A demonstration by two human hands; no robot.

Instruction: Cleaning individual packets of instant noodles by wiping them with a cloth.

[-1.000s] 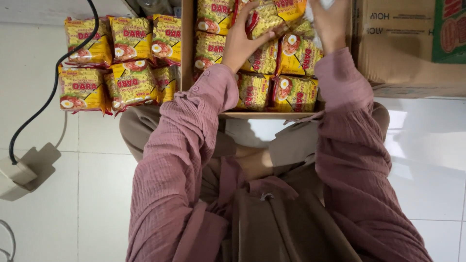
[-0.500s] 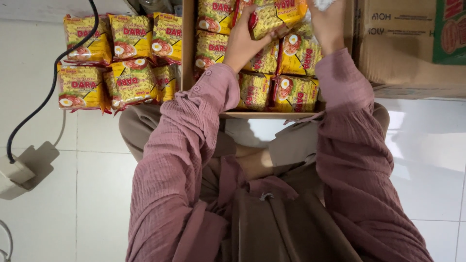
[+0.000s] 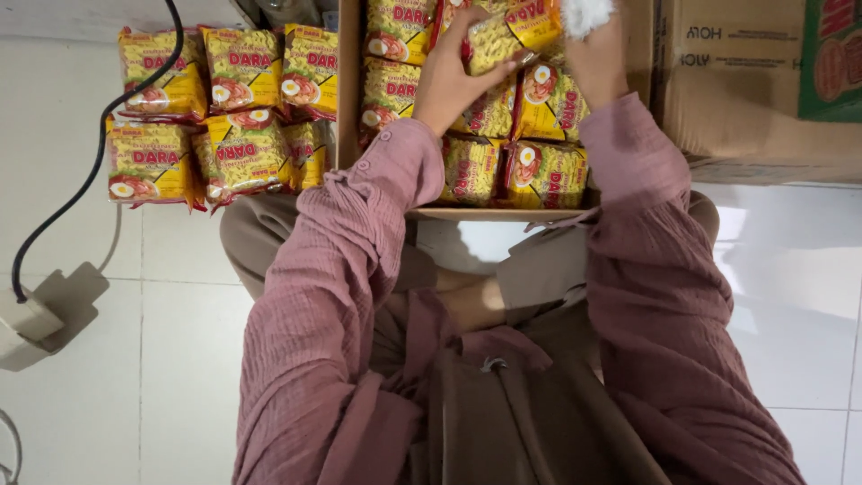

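Since the noodle packet (image 3: 503, 34) looks light, crinkly and brittle inside, we close our left hand (image 3: 446, 81) gently round its edge, while our right hand (image 3: 597, 54) clutches something white.

both arms extended forward, sleeves dusty pink, elbows bent outward. left hand (image 3: 446, 79) raised, fingers curled closed in grip, thumb up. right hand (image 3: 595, 54) raised beside it, back toward camera, fingertips cut off by frame top.

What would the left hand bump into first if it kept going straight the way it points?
Probably the yellow noodle packet its fingers already grip; beyond that, more packets stacked in the cardboard box, though depth is unclear.
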